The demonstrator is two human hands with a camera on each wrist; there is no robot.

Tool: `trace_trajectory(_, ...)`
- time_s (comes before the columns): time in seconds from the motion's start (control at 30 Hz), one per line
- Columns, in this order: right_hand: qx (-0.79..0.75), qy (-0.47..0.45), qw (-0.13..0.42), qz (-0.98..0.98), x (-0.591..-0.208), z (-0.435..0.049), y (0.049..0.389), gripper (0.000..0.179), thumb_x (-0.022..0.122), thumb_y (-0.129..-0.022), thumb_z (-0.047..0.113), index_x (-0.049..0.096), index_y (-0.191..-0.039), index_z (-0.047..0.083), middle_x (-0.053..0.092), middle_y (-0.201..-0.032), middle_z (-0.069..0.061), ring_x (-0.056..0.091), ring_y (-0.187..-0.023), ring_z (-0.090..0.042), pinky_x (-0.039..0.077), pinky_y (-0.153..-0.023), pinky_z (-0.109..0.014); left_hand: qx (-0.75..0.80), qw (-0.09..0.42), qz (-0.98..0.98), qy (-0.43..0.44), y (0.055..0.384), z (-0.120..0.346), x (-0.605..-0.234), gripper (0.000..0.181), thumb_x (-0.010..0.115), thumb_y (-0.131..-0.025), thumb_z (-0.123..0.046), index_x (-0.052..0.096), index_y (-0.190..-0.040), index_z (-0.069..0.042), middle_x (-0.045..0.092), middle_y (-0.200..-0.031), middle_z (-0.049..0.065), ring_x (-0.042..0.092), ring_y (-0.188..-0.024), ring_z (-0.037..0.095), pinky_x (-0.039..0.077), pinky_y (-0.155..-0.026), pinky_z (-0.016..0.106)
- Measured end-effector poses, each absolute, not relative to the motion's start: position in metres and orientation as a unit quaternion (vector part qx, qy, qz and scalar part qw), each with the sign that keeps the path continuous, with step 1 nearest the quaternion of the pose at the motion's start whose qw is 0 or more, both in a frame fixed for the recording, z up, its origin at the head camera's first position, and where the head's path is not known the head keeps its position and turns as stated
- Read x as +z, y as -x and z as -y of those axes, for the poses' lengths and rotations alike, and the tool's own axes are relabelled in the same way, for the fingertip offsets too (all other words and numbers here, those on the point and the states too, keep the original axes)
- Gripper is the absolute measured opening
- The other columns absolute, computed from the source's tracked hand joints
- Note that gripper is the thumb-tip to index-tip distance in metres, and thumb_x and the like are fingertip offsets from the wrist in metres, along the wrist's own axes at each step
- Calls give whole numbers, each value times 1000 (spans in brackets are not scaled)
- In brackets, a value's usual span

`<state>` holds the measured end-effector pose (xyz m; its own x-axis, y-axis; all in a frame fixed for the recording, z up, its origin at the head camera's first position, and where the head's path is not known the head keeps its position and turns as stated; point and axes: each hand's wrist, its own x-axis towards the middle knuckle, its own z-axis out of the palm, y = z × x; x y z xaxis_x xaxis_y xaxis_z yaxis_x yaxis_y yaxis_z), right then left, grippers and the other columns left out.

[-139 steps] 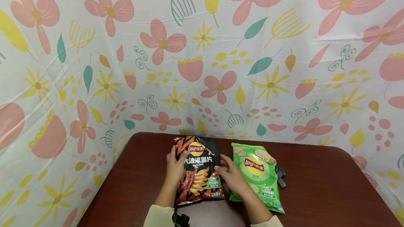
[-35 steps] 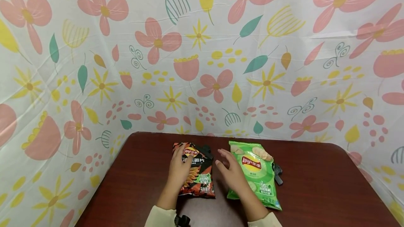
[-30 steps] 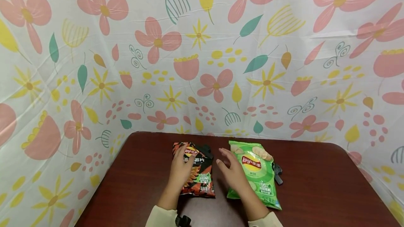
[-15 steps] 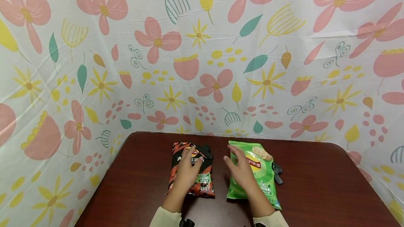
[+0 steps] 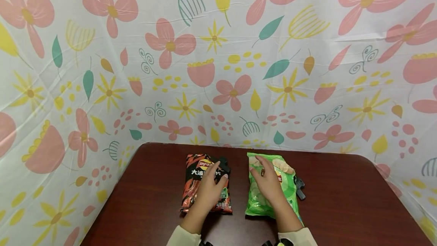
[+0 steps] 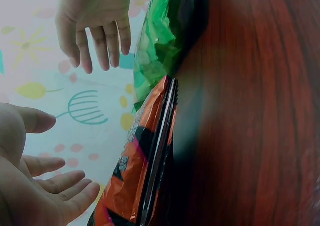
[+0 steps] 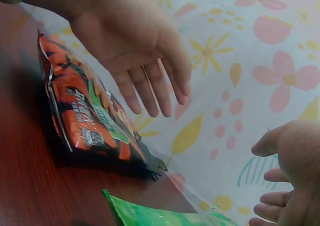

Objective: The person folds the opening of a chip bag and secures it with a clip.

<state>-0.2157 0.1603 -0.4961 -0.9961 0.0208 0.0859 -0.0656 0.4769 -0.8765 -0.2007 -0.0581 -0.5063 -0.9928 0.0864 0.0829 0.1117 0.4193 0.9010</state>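
Observation:
A black and orange-red Lay's chip bag (image 5: 191, 191) lies face up on the table, left of a green Lay's chip bag (image 5: 288, 196). My left hand (image 5: 209, 189) hovers over the right part of the black bag, fingers extended and holding nothing. Above the green bag is my right hand (image 5: 268, 183), its fingers loosely straight and the thumb apart. In the left wrist view a gap shows between the left hand (image 6: 45, 186) and the black bag (image 6: 132, 166). The right wrist view has the right hand (image 7: 295, 173) raised above the green bag (image 7: 155, 213).
A black object (image 5: 223, 164) pokes out at the black bag's top right corner. Another dark one (image 5: 300, 188) sticks out beside the green bag; both are mostly hidden. The dark red table (image 5: 351, 200) ends at a flower-printed curtain (image 5: 218, 56).
Both hands gripped the black bag's sides several seconds ago; it has since been let go and lies slightly left. Lately both hands have shifted right, the right one over the green bag.

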Motion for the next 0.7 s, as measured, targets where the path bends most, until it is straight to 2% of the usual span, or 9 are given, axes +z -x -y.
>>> trace_trajectory(0.1, 503, -5, 44, 863, -495, -164, 216, 57, 56, -104, 27, 39, -155, 11, 29, -162, -20, 52, -123, -37, 46, -97, -51, -537, 7, 841, 66, 199, 55, -506, 59, 58, -102, -40, 41, -155, -20, 35, -161, 20, 41, -143, 46, 41, -106, 67)
trace_trajectory(0.2, 518, -8, 36, 855, -493, -167, 217, 57, 55, -105, 30, 37, -156, 11, 27, -163, -19, 48, -132, -40, 45, -101, -54, -534, 1, 843, 74, 198, 53, -506, 60, 56, -103, -42, 40, -156, -20, 35, -161, 18, 46, -140, 44, 43, -106, 64)
trace_trajectory(0.3, 543, -12, 21, 839, -491, -170, 218, 57, 52, -106, 31, 35, -157, 13, 24, -164, -19, 36, -146, -42, 42, -108, -57, -536, -8, 840, 80, 198, 51, -506, 61, 55, -103, -44, 38, -157, -22, 34, -162, 16, 49, -137, 44, 46, -106, 60)
trace_trajectory(0.47, 561, -9, 5, 828, -490, -174, 218, 58, 49, -107, 35, 32, -159, 14, 20, -166, -19, 26, -151, -42, 39, -112, -60, -531, -8, 843, 89, 196, 43, -507, 61, 55, -103, -44, 38, -157, -22, 35, -162, 16, 46, -141, 41, 45, -107, 60)
trace_trajectory(0.6, 565, 1, -4, 825, -489, -175, 216, 62, 49, -106, 42, 31, -159, 16, 18, -167, -19, 26, -152, -43, 39, -112, -62, -517, -6, 851, 93, 193, 37, -510, 61, 57, -102, -44, 40, -156, -21, 37, -160, 17, 43, -144, 39, 43, -109, 61)
trace_trajectory(0.7, 560, 11, -4, 829, -489, -178, 214, 64, 50, -105, 47, 31, -159, 17, 17, -167, -20, 33, -147, -45, 44, -108, -59, -514, -3, 852, 99, 191, 32, -512, 61, 57, -102, -43, 40, -156, -20, 39, -159, 16, 44, -143, 37, 43, -109, 59)
